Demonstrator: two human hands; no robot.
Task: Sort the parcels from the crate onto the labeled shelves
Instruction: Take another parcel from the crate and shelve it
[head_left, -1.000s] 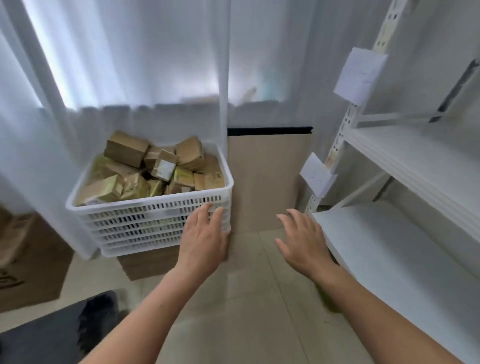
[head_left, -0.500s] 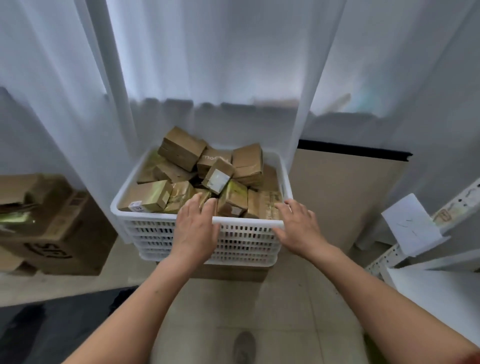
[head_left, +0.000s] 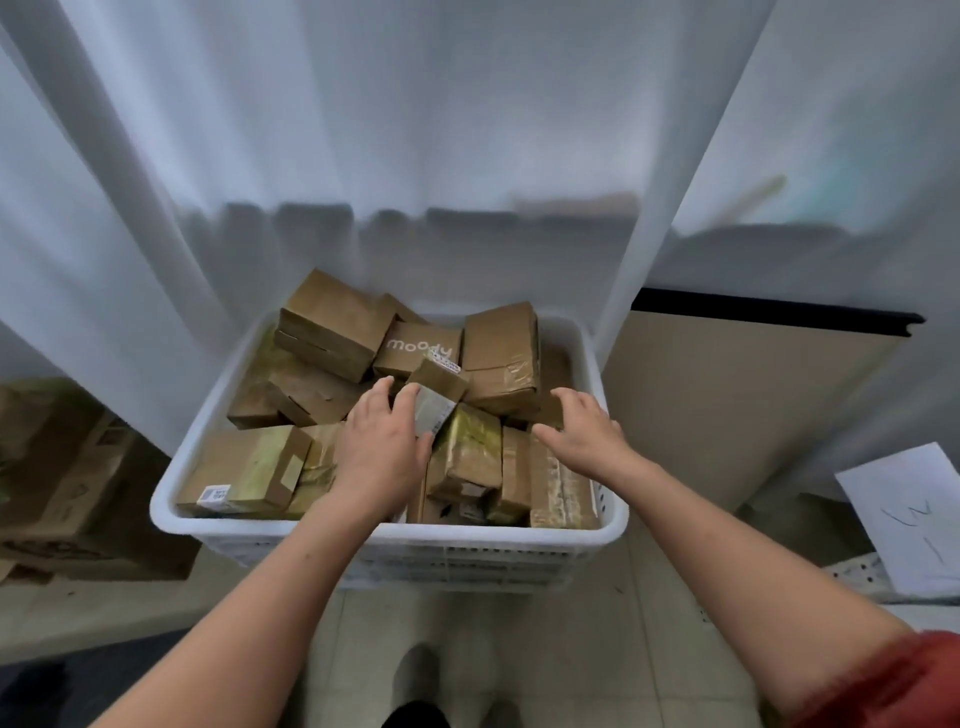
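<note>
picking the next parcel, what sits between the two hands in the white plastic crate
Head view: a small brown cardboard parcel with a white label, touching the left hand, and a yellow-taped brown parcel beside it, short of the right hand.

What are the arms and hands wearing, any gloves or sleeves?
No gloves, rings or watch on the left hand or right hand. The left forearm is uncovered to the frame edge. A red sleeve shows high on the right arm.

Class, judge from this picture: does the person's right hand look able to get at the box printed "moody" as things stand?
Probably yes. The right hand hovers open over the crate, and the moody box lies top-face exposed at the back; only a small tilted parcel overlaps its near edge.
</note>
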